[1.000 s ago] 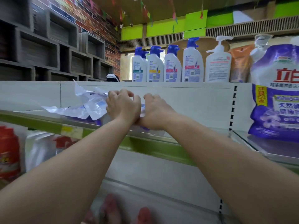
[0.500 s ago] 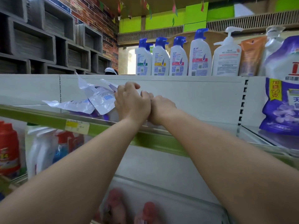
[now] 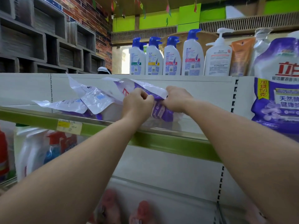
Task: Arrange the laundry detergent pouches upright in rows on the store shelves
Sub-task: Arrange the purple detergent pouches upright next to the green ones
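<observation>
A purple and white detergent pouch (image 3: 159, 109) is lifted just above the glass shelf (image 3: 161, 131) with the green front rail. My left hand (image 3: 137, 104) grips its top edge on the left and my right hand (image 3: 176, 101) grips it on the right, both with curled fingers. To the left, two more pouches (image 3: 90, 101) lie flat and crumpled on the same shelf, white backs up. A large purple pouch (image 3: 278, 94) stands upright on the neighbouring shelf at the right.
Shampoo bottles (image 3: 171, 59) and a white pump bottle (image 3: 217, 57) line the top shelf. Red and white bottles (image 3: 32, 151) stand on the lower shelf at the left. A white back panel closes the shelf behind the pouches. Slippered feet (image 3: 124, 209) show below.
My hands, pressed close together before, have moved apart and raised the purple pouch, so its front now shows between them. The view has tilted slightly.
</observation>
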Motion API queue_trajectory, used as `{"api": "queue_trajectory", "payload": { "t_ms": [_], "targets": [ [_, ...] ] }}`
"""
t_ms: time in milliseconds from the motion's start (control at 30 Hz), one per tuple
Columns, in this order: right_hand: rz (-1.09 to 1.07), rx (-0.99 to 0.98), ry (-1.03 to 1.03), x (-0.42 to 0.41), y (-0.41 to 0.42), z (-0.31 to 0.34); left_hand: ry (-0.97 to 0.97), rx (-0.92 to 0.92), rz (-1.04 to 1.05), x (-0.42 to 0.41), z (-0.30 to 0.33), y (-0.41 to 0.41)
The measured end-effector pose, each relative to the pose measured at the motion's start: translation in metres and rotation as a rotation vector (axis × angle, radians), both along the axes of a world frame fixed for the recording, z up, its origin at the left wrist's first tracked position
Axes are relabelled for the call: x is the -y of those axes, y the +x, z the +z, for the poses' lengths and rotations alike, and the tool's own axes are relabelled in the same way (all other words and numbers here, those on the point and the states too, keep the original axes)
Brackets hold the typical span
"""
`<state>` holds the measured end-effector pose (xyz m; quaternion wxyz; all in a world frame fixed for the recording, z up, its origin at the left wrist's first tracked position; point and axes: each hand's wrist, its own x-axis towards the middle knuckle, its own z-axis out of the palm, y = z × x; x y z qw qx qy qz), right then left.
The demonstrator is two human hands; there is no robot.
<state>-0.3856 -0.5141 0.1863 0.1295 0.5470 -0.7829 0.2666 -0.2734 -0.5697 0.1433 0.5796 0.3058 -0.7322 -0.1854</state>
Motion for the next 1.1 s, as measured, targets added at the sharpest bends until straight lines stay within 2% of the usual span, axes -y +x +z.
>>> {"api": "queue_trajectory", "payload": {
  "t_ms": [100,167,267,400,667,800,900,1000,1100],
  "targets": [
    [0.02,0.151,-0.05,-0.018,-0.018,0.003,0.224,0.023,-0.108,0.001,0.005,-0.005],
    [0.053,0.278,-0.094,-0.032,-0.029,0.001,0.396,0.109,-0.19,0.0,0.007,-0.007],
    [0.1,0.468,-0.154,-0.049,-0.045,-0.001,0.545,0.21,-0.266,-0.003,0.01,-0.011],
    [0.119,0.653,-0.232,-0.067,-0.058,-0.001,0.691,0.112,-0.373,-0.007,0.014,-0.024],
    [0.185,0.998,-0.3,-0.084,-0.069,-0.003,0.89,-0.132,-0.682,-0.035,0.012,-0.072],
    [0.243,1.205,-0.327,-0.092,-0.076,-0.004,0.953,-0.151,-0.79,-0.045,0.017,-0.082],
    [0.311,1.348,-0.378,-0.103,-0.085,-0.003,0.942,-0.132,-0.794,-0.047,0.018,-0.09],
    [0.341,1.427,-0.405,-0.115,-0.094,-0.004,0.981,-0.115,-0.817,-0.048,0.021,-0.095],
    [0.371,1.446,-0.379,-0.126,-0.101,-0.007,1.089,-0.137,-0.924,-0.055,0.024,-0.105]
  ]
}}
